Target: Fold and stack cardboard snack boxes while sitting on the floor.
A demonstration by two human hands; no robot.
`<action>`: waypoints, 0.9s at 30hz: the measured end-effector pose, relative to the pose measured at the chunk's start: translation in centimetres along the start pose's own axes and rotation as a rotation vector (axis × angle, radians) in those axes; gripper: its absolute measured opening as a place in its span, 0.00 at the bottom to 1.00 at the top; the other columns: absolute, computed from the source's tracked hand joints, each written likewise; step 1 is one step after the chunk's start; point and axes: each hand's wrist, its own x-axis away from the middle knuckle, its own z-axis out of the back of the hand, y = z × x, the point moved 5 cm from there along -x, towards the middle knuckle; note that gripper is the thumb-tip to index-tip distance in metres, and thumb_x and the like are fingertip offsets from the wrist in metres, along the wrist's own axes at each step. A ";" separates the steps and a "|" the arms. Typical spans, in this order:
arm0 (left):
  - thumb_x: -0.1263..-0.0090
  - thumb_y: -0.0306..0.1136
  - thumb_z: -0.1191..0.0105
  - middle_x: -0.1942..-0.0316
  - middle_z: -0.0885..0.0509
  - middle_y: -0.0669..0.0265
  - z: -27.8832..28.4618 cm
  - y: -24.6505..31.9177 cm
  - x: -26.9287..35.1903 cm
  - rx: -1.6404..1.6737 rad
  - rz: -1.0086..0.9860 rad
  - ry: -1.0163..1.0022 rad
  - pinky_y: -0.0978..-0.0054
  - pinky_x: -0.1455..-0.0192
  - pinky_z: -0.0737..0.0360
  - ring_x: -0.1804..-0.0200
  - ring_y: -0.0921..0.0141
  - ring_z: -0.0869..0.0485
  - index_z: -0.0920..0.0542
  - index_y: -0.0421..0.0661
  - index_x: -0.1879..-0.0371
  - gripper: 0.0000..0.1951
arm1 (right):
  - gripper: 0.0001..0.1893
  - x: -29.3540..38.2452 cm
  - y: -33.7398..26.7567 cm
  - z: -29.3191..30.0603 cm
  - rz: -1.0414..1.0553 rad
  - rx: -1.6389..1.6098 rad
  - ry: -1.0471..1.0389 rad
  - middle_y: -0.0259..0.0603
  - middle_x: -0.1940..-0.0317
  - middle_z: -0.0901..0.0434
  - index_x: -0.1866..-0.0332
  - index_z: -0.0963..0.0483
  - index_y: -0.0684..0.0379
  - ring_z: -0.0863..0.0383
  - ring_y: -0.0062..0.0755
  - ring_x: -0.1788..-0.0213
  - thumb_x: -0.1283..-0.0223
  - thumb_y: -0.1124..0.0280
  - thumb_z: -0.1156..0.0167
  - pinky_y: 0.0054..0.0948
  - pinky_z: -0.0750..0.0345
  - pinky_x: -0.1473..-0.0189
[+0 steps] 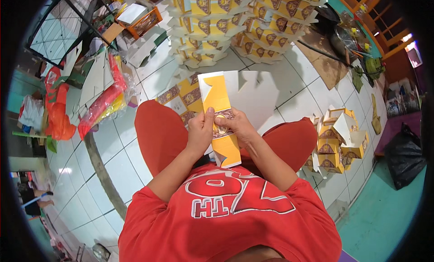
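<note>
A yellow printed cardboard box blank [217, 95] stands lengthwise between my hands, over my lap. My left hand [200, 128] grips its left edge near the middle, thumb on the printed brown panel. On the opposite edge my right hand [239, 126] holds it, thumb laid across the same panel; the fingers behind are hidden. Beyond the hands, flat printed blanks [173, 95] lie on the floor at the left, and white-sided cardboard sheets [257, 92] lie at the right.
Tall nested stacks of formed boxes [210, 27] stand ahead. More formed boxes [330, 146] are piled by my right knee. Plastic-wrapped material [108, 95] and an orange crate [145, 22] lie to the left, a brown cardboard sheet [325, 65] ahead right, and a black plastic bag [405, 156] far right.
</note>
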 end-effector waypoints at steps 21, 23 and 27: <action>0.38 0.36 0.47 0.53 0.26 0.53 3.2 4.2 1.5 -0.468 -0.437 0.122 0.62 0.53 0.31 0.54 0.56 0.26 0.26 0.40 0.55 0.16 | 0.13 -1.8 -3.5 -1.2 0.305 0.031 0.010 0.36 0.64 0.23 0.51 0.32 0.64 0.23 0.18 0.65 0.38 0.70 0.48 0.19 0.24 0.63; 0.40 0.34 0.45 0.49 0.29 0.55 3.6 5.8 0.3 -0.594 -0.556 0.112 0.61 0.51 0.34 0.52 0.56 0.29 0.28 0.41 0.52 0.18 | 0.12 -1.3 -3.6 -1.5 0.304 0.101 -0.009 0.34 0.65 0.24 0.52 0.31 0.64 0.24 0.17 0.65 0.38 0.71 0.48 0.18 0.25 0.63; 0.45 0.30 0.44 0.48 0.29 0.59 3.5 8.0 -0.4 -0.832 -0.709 0.123 0.64 0.50 0.36 0.51 0.60 0.29 0.30 0.42 0.48 0.23 | 0.10 -0.2 -4.4 -2.9 0.282 0.297 -0.101 0.31 0.67 0.25 0.54 0.28 0.63 0.26 0.16 0.64 0.40 0.75 0.48 0.18 0.28 0.61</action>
